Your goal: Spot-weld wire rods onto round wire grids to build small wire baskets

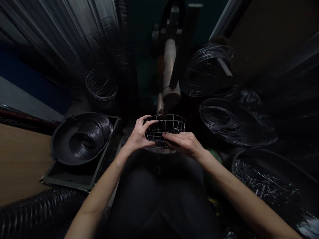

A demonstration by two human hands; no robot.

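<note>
A small round wire basket [167,127] sits in front of me, under the tip of a machine arm [170,77]. My left hand [138,134] grips its left rim, fingers hooked over the top wire. My right hand [183,143] lies on the basket's lower front side, fingers stretched together along the wires and pressed against them. My dark lap [159,196] fills the space below the basket.
A dark pan holding wire rings [87,136] rests in a tray at the left. Coils of wire [224,121] lie at the right, more [208,68] behind. A tub of short wire pieces [261,182] is at the lower right. Wire bundles [102,85] stand at the back left.
</note>
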